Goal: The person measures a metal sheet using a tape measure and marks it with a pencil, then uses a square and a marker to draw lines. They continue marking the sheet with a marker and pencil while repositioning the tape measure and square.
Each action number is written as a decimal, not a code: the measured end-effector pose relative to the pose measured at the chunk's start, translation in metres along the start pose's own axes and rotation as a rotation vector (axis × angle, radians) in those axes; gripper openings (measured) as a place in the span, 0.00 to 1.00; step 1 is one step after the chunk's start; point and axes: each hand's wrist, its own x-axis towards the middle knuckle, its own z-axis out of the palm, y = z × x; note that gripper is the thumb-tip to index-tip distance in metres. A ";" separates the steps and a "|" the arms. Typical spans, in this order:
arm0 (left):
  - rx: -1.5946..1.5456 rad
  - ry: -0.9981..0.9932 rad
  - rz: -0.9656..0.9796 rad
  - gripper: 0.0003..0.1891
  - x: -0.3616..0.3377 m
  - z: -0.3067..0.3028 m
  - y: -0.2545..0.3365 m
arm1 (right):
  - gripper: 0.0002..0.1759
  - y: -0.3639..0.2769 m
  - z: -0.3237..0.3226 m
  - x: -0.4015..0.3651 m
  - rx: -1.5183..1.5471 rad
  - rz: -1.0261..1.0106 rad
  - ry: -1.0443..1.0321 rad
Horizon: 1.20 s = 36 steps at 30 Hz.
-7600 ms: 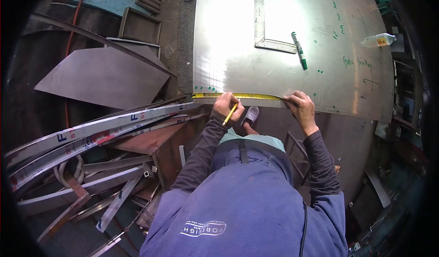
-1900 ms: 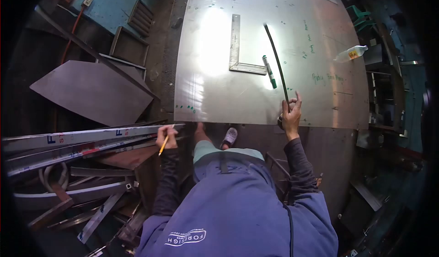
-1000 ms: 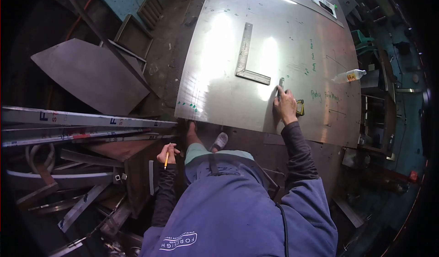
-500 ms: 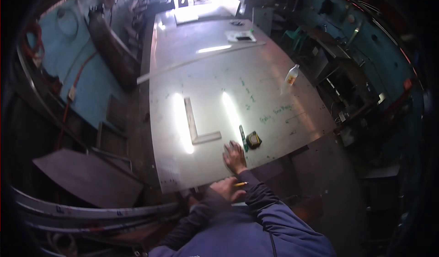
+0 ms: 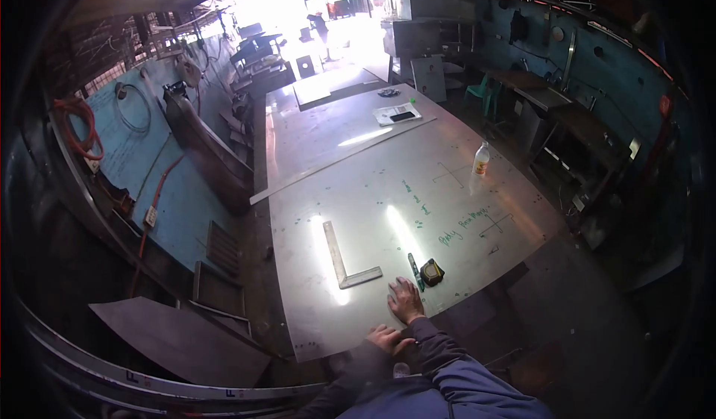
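My right hand (image 5: 405, 300) lies flat on the metal sheet (image 5: 358, 195) near its front edge, fingers apart and holding nothing visible. Just beyond it are a green marker (image 5: 415, 271) and a black and yellow tape measure (image 5: 432, 272), side by side. My left hand (image 5: 386, 338) is at the sheet's edge, below and left of the right one, its fingers curled; what it holds is too small to make out. A metal square (image 5: 339, 266) rests flat, left of the marker. Green handwriting and drawn lines mark the sheet's right part.
A long metal strip (image 5: 339, 161) crosses the sheet. Farther off are papers with a dark phone (image 5: 401, 117) and, at the right, a white bottle (image 5: 481, 159). A green chair (image 5: 485, 92) and benches stand at the right; metal panels lean at the left. A person (image 5: 321, 31) stands far back.
The camera view has tilted upward, so the sheet and hands appear lower. The yellow pencil that showed by my left hand is no longer clearly visible. My right hand stays flat on the sheet.
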 end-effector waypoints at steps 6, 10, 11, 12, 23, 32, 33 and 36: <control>-0.174 0.113 0.233 0.18 0.000 -0.026 0.035 | 0.25 0.001 0.005 0.002 -0.017 0.009 0.006; -0.073 0.167 0.085 0.18 0.004 -0.012 0.025 | 0.25 0.003 0.004 0.001 -0.016 0.002 0.010; -0.078 0.201 0.147 0.18 0.002 -0.014 0.032 | 0.25 0.004 0.005 0.003 -0.013 0.005 0.011; -0.075 0.202 0.148 0.18 0.004 -0.025 0.040 | 0.25 0.003 0.004 0.005 -0.011 0.003 0.014; -0.147 0.138 0.175 0.19 0.003 -0.007 0.034 | 0.25 0.003 0.003 0.002 -0.028 0.000 0.008; -0.143 0.125 0.123 0.18 0.009 0.003 0.031 | 0.26 0.003 0.002 0.003 -0.014 0.003 -0.006; -0.124 0.113 0.140 0.18 0.010 -0.004 0.036 | 0.26 0.002 0.002 0.006 -0.013 -0.001 -0.002; -0.145 0.080 0.182 0.19 0.007 -0.015 0.047 | 0.24 0.002 -0.002 0.001 0.029 -0.007 0.001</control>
